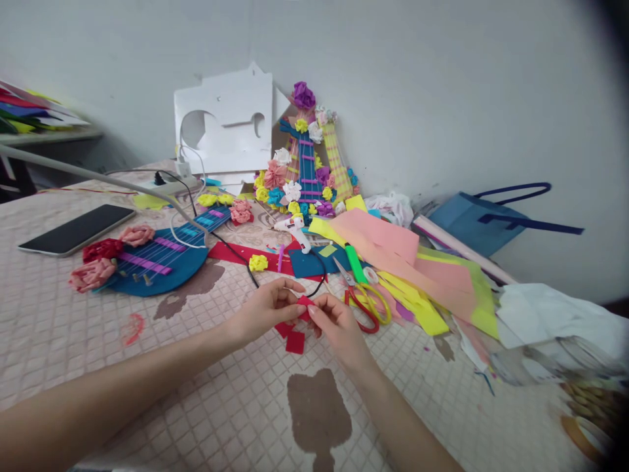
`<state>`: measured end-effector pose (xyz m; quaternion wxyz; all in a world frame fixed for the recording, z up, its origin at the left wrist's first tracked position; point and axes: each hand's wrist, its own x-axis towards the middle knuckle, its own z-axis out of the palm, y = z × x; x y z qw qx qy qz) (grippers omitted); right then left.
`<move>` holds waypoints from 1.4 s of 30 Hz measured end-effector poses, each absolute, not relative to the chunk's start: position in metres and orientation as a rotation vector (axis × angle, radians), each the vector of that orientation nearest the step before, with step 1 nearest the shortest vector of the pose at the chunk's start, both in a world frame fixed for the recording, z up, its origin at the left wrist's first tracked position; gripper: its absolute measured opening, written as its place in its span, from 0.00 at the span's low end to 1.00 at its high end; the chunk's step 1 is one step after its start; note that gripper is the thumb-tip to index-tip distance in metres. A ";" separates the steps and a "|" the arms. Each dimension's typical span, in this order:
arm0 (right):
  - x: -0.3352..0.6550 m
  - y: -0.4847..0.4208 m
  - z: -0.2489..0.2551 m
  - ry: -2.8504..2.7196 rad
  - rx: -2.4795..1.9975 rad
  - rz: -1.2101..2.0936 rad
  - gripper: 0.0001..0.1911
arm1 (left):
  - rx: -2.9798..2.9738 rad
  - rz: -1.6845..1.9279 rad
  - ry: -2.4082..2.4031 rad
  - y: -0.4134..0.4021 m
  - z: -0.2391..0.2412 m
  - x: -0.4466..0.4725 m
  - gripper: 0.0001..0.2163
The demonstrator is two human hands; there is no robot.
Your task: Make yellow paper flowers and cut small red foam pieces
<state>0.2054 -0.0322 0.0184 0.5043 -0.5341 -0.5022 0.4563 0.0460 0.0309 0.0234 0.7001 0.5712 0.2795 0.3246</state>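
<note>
My left hand (268,308) and my right hand (337,324) meet over the checked cloth, both pinching a small red paper piece (305,303) between thumb and fingers. Under them lie loose red paper squares (295,341). Red and yellow scissors (363,298) rest just right of my right hand. A yellow paper flower (258,262) sits a little beyond my left hand. A white glue gun (296,229) lies further back with its black cord (236,255) running past my hands.
A blue paper guitar (162,255) with pink and red flowers lies at left, a phone (76,228) beyond it. A flower-covered model (307,164) leans on the wall. Pink and yellow sheets (417,269), a green marker (354,262), a blue bag (472,219) and white plastic (555,314) crowd the right.
</note>
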 end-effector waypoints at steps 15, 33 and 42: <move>0.203 -0.033 0.019 -1.250 -1.249 1.079 0.12 | 1.117 0.594 0.685 0.029 0.021 0.046 0.16; 0.207 -0.031 0.018 -1.298 -1.342 0.999 0.11 | 1.198 0.642 0.693 0.028 0.020 0.047 0.15; 0.202 -0.036 0.023 -1.344 -1.360 0.833 0.08 | 1.169 0.525 0.681 0.025 0.023 0.046 0.15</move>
